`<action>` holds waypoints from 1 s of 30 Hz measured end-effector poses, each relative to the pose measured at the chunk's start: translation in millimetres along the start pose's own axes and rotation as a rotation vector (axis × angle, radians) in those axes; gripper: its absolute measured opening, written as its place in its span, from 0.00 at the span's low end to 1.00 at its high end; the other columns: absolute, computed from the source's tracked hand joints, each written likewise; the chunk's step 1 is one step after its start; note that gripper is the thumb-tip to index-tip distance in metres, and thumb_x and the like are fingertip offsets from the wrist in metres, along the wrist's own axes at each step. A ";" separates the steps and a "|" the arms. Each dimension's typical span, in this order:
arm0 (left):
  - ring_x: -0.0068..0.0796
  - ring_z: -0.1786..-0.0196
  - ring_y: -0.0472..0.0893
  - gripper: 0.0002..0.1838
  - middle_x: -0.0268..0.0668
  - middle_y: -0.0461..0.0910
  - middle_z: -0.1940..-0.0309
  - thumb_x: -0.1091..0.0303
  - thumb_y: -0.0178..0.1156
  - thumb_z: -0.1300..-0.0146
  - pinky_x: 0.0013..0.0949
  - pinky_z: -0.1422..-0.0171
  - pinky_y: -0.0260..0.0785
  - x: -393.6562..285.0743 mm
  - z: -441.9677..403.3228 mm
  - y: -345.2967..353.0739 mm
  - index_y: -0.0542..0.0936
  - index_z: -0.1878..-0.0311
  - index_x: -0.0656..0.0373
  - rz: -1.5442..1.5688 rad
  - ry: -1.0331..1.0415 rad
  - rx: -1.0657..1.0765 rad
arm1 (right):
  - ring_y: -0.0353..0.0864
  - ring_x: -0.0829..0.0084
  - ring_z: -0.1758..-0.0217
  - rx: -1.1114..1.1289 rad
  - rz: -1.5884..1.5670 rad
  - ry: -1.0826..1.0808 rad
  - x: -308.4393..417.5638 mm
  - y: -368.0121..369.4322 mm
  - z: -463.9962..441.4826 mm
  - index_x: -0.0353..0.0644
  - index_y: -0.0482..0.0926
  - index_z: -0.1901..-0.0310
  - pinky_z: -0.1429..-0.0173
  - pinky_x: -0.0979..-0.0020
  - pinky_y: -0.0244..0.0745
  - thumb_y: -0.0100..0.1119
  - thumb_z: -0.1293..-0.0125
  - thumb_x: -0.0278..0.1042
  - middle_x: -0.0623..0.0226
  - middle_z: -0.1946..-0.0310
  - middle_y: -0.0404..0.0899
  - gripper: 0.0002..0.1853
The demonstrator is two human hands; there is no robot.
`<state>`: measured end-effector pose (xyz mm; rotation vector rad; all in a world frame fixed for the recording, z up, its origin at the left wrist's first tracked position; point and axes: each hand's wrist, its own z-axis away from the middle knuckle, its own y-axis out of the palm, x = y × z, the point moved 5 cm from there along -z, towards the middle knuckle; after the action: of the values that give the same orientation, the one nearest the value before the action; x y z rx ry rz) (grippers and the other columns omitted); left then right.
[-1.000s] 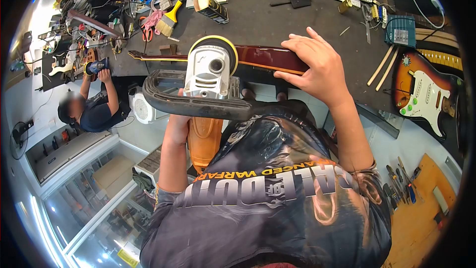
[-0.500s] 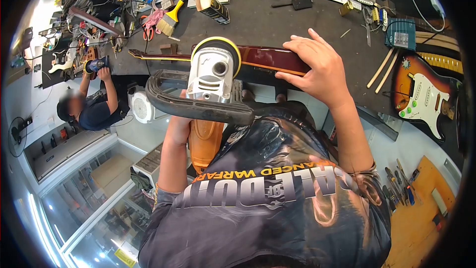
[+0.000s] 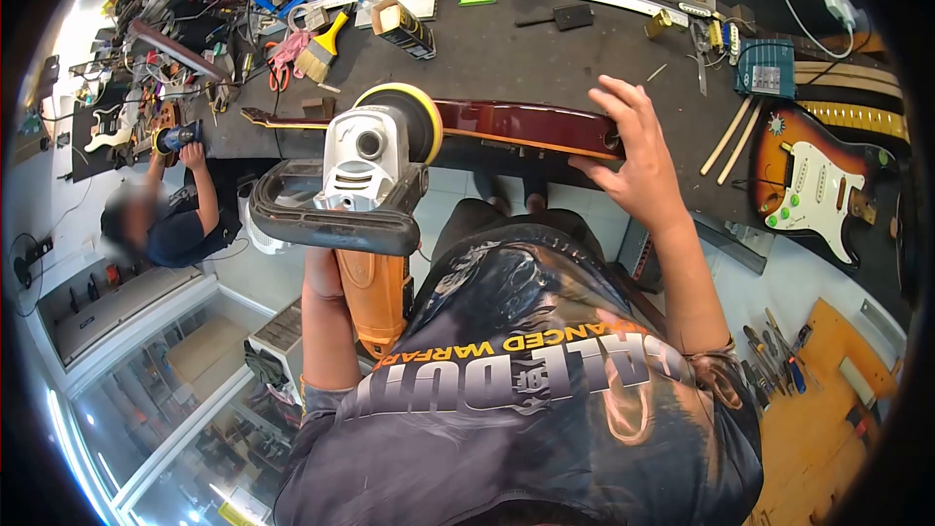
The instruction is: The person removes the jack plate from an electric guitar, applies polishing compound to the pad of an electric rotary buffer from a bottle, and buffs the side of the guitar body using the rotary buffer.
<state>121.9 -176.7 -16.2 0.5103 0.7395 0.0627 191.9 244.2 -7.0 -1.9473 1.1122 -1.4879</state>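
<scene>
My left hand [image 3: 324,271] holds an orange and silver polisher [image 3: 375,282] with a black loop handle; the tool hides most of the fingers. Its round yellow-rimmed pad [image 3: 431,127] is tilted toward the near side of a glossy dark red guitar [image 3: 516,124]. I cannot tell whether pad and guitar touch. The guitar is seen edge-on at the bench's near edge, neck pointing left. At its right end is my right hand [image 3: 638,151], with fingers stretched and apart, thumb below and fingertips above the guitar's end.
A sunburst guitar body [image 3: 808,180] and two wooden sticks [image 3: 730,143] lie on the right. A box [image 3: 402,29], a yellow brush [image 3: 323,51] and red scissors [image 3: 280,74] are on the bench [image 3: 545,63]. At left, another person [image 3: 175,219] holds a blue tool.
The polisher has moved left and its pad has turned to face the guitar more. My right hand has loosened, its fingers spreading and lifting off the guitar's end. The view has shifted slightly.
</scene>
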 end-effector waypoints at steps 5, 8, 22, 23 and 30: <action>0.61 0.49 0.95 0.48 0.59 0.89 0.41 0.33 0.61 0.22 0.55 0.43 0.92 -2.7 -4.9 -15.9 0.74 0.18 0.69 -0.119 -0.009 -0.052 | 0.82 0.52 0.22 -0.026 -0.364 0.321 -30.1 28.2 28.2 0.47 0.71 0.17 0.18 0.54 0.80 0.90 0.38 0.35 0.58 0.23 0.78 0.50; 0.53 0.44 0.95 0.46 0.54 0.89 0.34 0.38 0.66 0.24 0.53 0.37 0.91 -8.7 -7.8 -15.7 0.74 0.18 0.67 -0.278 0.034 0.017 | 0.83 0.54 0.23 -0.015 -0.315 0.338 -30.6 29.9 31.2 0.46 0.72 0.19 0.21 0.55 0.82 0.90 0.38 0.34 0.59 0.25 0.78 0.48; 0.31 0.37 0.91 0.33 0.41 0.89 0.35 0.57 0.72 0.24 0.40 0.30 0.85 -2.7 -15.7 19.8 0.78 0.21 0.63 -0.198 0.047 -0.042 | 0.81 0.46 0.20 -0.008 -0.281 0.263 -33.7 27.9 24.9 0.44 0.74 0.26 0.20 0.51 0.80 0.91 0.41 0.32 0.53 0.26 0.80 0.44; 0.32 0.37 0.91 0.34 0.42 0.90 0.35 0.56 0.72 0.23 0.40 0.31 0.86 0.2 -18.2 14.1 0.78 0.21 0.63 -0.198 0.042 -0.061 | 0.81 0.45 0.20 -0.008 -0.279 0.258 -33.1 28.6 26.8 0.44 0.74 0.26 0.20 0.51 0.80 0.91 0.41 0.33 0.53 0.26 0.81 0.44; 0.61 0.45 0.93 0.51 0.61 0.87 0.38 0.30 0.65 0.24 0.62 0.45 0.92 18.6 -25.1 4.1 0.71 0.15 0.66 -0.129 -0.016 -0.043 | 0.82 0.44 0.22 0.003 -0.256 0.239 -31.5 27.6 28.2 0.42 0.72 0.27 0.21 0.50 0.80 0.92 0.42 0.33 0.51 0.31 0.81 0.45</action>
<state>119.7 -158.2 -41.6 0.4208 0.7522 -0.0454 206.4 250.4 -55.0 -2.0093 0.9812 -1.8969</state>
